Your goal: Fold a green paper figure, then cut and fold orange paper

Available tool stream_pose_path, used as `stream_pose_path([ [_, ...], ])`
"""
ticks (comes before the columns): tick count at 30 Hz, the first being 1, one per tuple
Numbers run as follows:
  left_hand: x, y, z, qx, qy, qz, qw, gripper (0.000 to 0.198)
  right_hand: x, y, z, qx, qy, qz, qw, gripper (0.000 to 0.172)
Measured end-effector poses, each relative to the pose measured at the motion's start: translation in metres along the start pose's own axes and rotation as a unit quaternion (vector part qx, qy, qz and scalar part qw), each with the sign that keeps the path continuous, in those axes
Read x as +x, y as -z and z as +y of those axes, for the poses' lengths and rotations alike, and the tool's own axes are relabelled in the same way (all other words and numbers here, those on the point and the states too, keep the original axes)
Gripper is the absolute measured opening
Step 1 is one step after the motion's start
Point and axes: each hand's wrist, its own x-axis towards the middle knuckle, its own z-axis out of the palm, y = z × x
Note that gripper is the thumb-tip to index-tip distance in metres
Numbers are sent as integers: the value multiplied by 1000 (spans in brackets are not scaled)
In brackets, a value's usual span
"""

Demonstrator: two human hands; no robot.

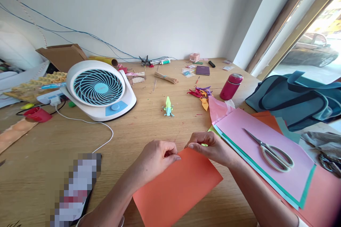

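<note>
An orange sheet of paper (177, 188) lies flat on the wooden table (138, 131) in front of me. My left hand (157, 156) pinches the sheet's far corner, fingers closed on the edge. My right hand (210, 147) pinches the same far edge just to the right of it. A small folded green and blue paper figure (168, 107) stands farther back on the table.
A stack of coloured sheets (266, 149) with scissors (274, 150) on top lies at the right. A white desk fan (99, 88) with its cord, a red flask (230, 86), paper scraps (201, 94), a teal bag (298, 99) and a phone (77, 188) surround the work area.
</note>
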Motion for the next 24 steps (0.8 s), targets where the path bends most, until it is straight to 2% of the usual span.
stream_pose_path([
  [6, -1, 2, 1, 0, -9, -5, 1000, 24, 1, 2, 1, 15, 6, -10, 1000, 42],
  [11, -1, 1, 1, 20, 1, 9, 1000, 23, 0, 0, 2, 5, 8, 6, 1000, 30],
  [15, -1, -3, -2, 36, -16, 15, 999, 23, -2, -6, -4, -40, 4, 5, 999, 17],
  [24, -5, -9, -3, 90, -54, 0, 994, 22, -9, -23, -20, -165, 35, 5, 986, 15],
])
